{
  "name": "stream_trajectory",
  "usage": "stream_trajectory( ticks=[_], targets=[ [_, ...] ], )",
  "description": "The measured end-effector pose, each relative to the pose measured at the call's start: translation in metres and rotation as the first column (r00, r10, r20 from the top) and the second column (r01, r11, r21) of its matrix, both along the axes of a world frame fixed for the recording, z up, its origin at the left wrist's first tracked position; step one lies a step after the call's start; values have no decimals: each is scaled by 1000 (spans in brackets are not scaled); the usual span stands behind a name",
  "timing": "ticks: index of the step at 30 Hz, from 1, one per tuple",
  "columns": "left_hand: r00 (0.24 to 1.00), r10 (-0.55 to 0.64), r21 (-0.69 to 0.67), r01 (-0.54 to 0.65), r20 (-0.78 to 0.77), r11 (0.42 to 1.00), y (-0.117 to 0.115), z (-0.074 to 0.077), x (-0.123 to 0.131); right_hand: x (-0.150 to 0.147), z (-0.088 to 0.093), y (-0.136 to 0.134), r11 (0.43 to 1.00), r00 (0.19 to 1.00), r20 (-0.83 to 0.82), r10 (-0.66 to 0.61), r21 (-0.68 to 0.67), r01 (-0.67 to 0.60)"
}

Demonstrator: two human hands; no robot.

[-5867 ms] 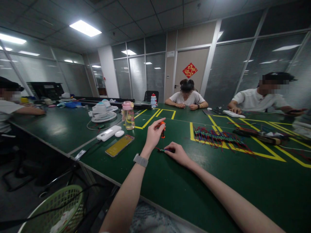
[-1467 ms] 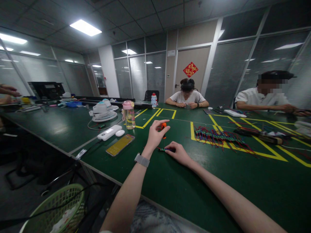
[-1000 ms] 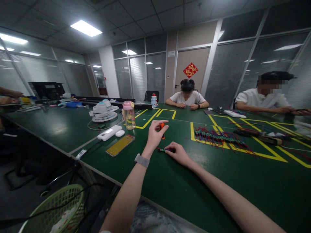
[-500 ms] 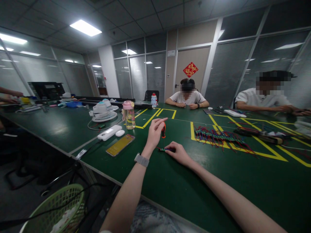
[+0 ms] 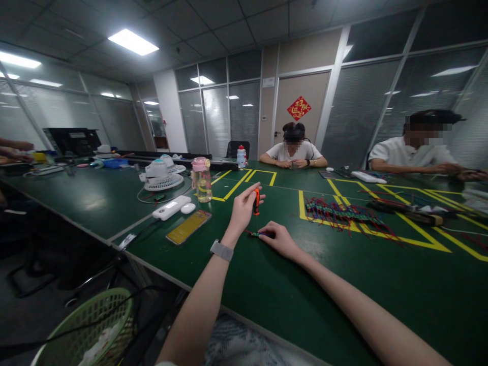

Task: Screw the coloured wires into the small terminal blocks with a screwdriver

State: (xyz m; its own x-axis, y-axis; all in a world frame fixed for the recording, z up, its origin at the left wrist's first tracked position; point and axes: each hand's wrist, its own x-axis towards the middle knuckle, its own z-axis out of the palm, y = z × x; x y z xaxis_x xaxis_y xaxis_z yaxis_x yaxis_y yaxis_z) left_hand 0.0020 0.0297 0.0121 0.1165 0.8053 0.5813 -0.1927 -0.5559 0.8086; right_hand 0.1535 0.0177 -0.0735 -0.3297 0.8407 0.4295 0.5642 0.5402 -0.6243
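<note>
Fingers of the left hand have since straightened, pinching an upright orange-and-black screwdriver; the right hand pinches a slim green circuit board on the glossy desk.

Wristband: broad, grey, around the left wrist
Forearms: bare
Sleeve: only a pale edge I can see
Lap clothing: mottled grey-blue, beneath the table's near edge

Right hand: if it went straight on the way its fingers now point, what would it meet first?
The right hand would likely meet the small green circuit board, right at its fingers; the screwdriver stands over it, though depth there is unclear.
</note>
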Motion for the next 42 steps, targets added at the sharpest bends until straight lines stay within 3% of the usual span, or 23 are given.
stream_trajectory(
  ticks=[2, 7, 13, 17, 19, 24, 30, 36, 40, 42],
  targets=[
    [1000, 8, -5, -8, -17, 1000, 1, -1, 0, 0, 1, 0, 1000, 1000, 0, 2, -4, -2],
    [954, 270, 141, -252, -130, 957, -1, 1, -3, 0, 2, -2, 1000, 1000, -3, 3, -7, -3],
    [998, 47, 58, -44, -46, 997, 0, 0, -1, -1, 3, -2, 1000, 1000, -1, -3, -8, 3],
    [963, 237, 156, -217, -129, 964, -2, 0, -2, -1, 3, -2, 1000, 1000, -6, -4, -9, 4],
    [962, 246, 159, -225, -123, 961, -2, 1, -3, -1, 2, -2, 1000, 1000, -3, 1, -6, -1],
    [999, 5, 38, -4, -32, 999, 1, -1, 1, -1, 1, -1, 1000, 1000, 0, 1, -6, -1],
    [971, 209, 137, -193, -113, 972, -1, 0, -1, -1, 2, -1, 1000, 1000, 3, -5, -3, 5],
    [999, 33, 48, -31, -42, 998, -1, 0, 0, -1, 3, -2, 1000, 1000, 1, -1, -13, 1],
    [964, 234, 143, -216, -127, 966, -4, 2, -2, -1, 4, -3, 1000, 1000, -2, 3, -19, -3],
    [960, 247, 156, -227, -129, 961, -5, 4, -2, -1, 4, -3, 1000, 1000, -3, 4, -19, -4]
  ],
)
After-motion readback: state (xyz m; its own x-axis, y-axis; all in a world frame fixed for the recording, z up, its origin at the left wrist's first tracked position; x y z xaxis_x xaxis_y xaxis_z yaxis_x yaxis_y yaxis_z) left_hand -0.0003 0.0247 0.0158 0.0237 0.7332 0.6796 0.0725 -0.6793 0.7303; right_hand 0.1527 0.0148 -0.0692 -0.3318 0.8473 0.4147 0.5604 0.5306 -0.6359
